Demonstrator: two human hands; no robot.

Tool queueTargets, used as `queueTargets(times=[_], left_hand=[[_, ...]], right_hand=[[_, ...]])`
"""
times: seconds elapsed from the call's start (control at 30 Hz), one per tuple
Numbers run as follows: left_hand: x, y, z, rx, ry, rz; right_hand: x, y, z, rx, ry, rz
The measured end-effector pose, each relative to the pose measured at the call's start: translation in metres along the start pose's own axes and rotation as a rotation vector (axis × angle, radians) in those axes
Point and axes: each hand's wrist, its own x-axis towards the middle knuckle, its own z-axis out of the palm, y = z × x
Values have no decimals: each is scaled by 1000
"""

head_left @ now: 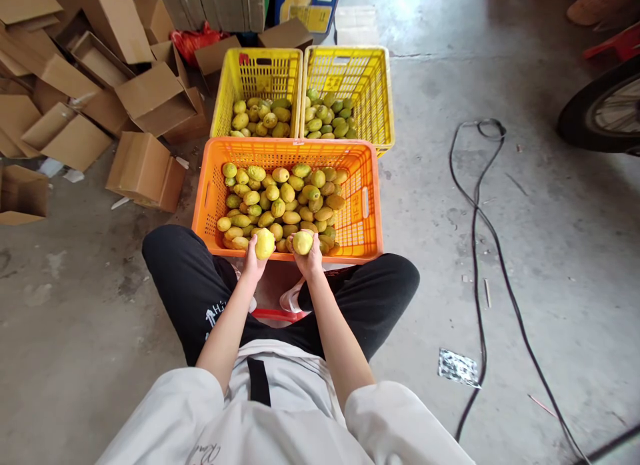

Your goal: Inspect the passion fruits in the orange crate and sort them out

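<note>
Nearest, over the near edge of the orange crate, the left hand and right hand stand level and a little apart. Each is partly closed about one fruit: the left-hand fruit and the right-hand fruit, both yellow and seen nearly end-on, so their long axes cannot be judged. Just ahead and below, the heap of fruit fills much of the orange crate, whose long side runs crosswise; the heap centres between the hands, neither clearly nearer, and many of its fruits lie crosswise. Beyond, against the far rim, stand the left yellow crate, with yellowish fruit, and the right yellow crate, its greener fruit gathered leftward.
</note>
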Motion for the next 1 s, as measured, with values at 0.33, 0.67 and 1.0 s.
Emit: queueTargets(times=[0.33, 0.67, 1.0], left_hand=[[4, 6, 3, -43, 40, -81], [3, 3, -2, 27, -7, -42], [1, 3, 0, 50, -23, -25]], right_hand=[[-4, 2, 0, 14, 34, -84], [-17, 12, 8, -130, 15, -188], [-15, 12, 4, -151, -53, -188]])
